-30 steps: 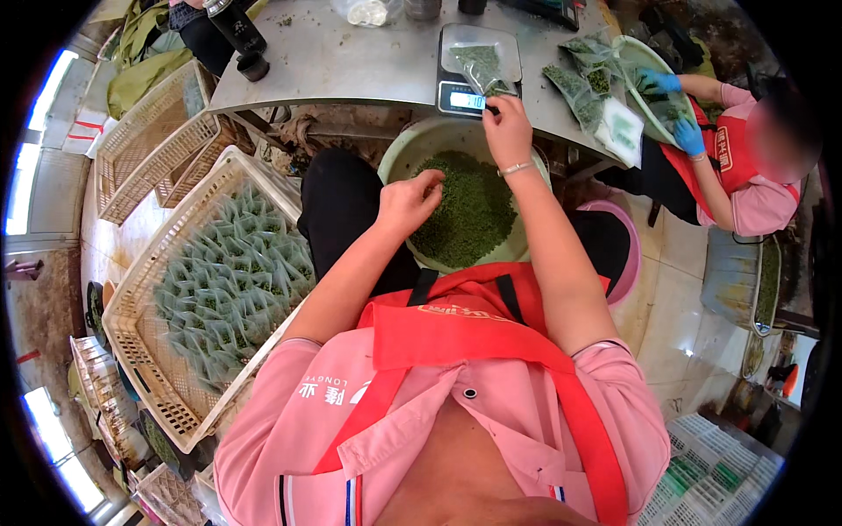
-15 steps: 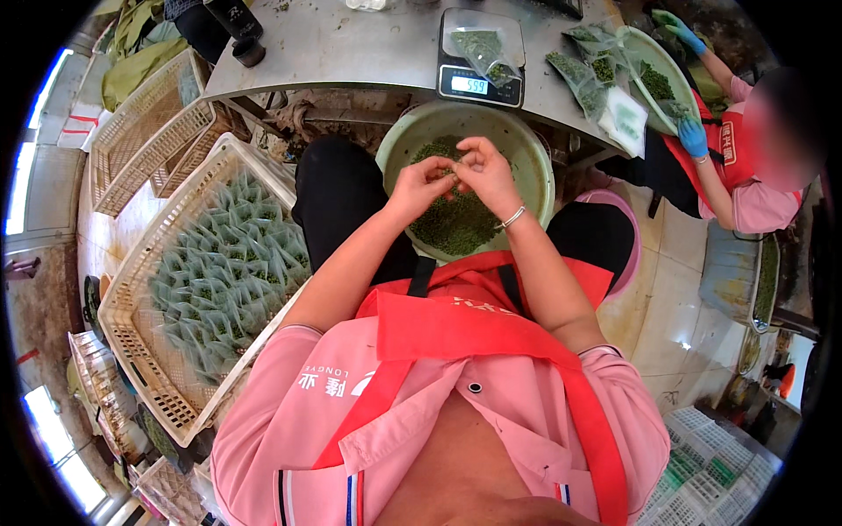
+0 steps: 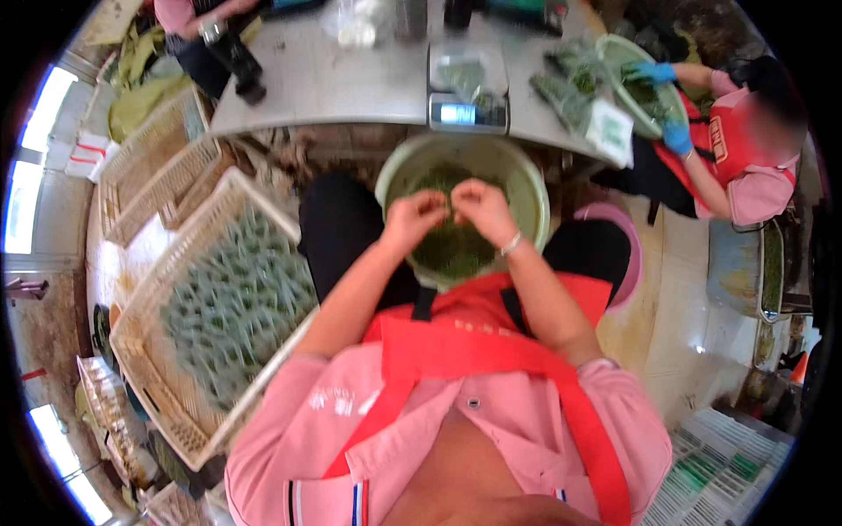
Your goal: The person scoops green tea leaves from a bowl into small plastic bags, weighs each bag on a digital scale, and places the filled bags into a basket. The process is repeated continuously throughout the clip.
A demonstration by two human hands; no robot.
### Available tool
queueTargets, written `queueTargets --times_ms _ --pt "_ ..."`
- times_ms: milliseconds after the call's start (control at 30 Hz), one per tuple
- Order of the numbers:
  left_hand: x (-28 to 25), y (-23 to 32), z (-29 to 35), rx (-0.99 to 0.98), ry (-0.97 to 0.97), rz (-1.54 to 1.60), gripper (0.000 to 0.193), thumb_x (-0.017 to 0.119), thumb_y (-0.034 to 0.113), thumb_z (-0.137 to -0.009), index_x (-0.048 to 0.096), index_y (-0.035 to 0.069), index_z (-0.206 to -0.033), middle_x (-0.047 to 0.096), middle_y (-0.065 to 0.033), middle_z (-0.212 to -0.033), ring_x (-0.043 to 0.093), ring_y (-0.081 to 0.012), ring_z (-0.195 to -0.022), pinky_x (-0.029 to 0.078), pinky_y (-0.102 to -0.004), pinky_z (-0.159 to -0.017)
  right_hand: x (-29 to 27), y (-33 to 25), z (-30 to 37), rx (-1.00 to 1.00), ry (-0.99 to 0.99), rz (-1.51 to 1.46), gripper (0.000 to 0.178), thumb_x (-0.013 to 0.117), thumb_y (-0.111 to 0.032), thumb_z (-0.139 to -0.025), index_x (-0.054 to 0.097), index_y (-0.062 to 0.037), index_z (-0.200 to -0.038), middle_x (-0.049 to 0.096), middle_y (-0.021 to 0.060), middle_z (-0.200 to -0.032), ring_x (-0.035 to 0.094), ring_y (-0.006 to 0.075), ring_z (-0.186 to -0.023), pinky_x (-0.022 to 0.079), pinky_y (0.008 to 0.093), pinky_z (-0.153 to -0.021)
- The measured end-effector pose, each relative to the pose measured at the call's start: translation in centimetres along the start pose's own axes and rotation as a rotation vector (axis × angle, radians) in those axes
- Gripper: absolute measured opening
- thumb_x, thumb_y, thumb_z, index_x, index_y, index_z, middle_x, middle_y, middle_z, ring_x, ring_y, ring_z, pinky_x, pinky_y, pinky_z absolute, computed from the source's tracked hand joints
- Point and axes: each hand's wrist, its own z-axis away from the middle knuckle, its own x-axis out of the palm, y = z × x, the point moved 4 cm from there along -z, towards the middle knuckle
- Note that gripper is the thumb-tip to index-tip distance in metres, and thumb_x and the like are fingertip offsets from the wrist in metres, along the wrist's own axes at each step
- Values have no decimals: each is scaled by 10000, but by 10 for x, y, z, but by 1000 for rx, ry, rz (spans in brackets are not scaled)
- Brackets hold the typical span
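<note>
Both of my hands hover over a pale green basin (image 3: 530, 195) set between my knees. Small green peppercorn-like berries (image 3: 452, 256) cover its bottom. The fingers of my left hand (image 3: 414, 216) are pinched together. Close beside it, my right hand (image 3: 484, 210), with a bracelet at the wrist, is also closed in a pinch. A tiny dark green bit shows between the fingertips, too small and blurred to name.
Left of me, a cream plastic crate (image 3: 145, 368) holds rows of filled clear bags (image 3: 241, 307). Ahead, a metal table (image 3: 351, 88) carries a digital scale (image 3: 458, 114) with a bag on it. At right, a blue-gloved co-worker (image 3: 741, 145) handles another green basin (image 3: 614, 74).
The view has tilted up, so the table and basin sit lower in the picture. My fingertips, together before, are now slightly apart. The co-worker's gloved hands have shifted at their basin.
</note>
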Motion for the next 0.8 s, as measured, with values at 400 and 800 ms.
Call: queueTargets --times_ms 400,800 --pt "5 1 -5 -32 -161 -110 201 644 107 -839 605 -11 -996 641 -34 -778 612 -91 -707 496 -249 -617 2 13 3 192 -148 -146 157 612 -124 -870 565 -4 -959 635 73 -793 633 137 -638 539 255 -567" --pt "14 15 10 -112 -262 -383 164 649 151 -731 610 38 -844 628 -36 -660 612 -110 -580 461 -265 -535 0 46 24 331 -182 -187 85 585 -66 -855 547 -14 -912 607 65 -744 625 143 -610 555 278 -564"
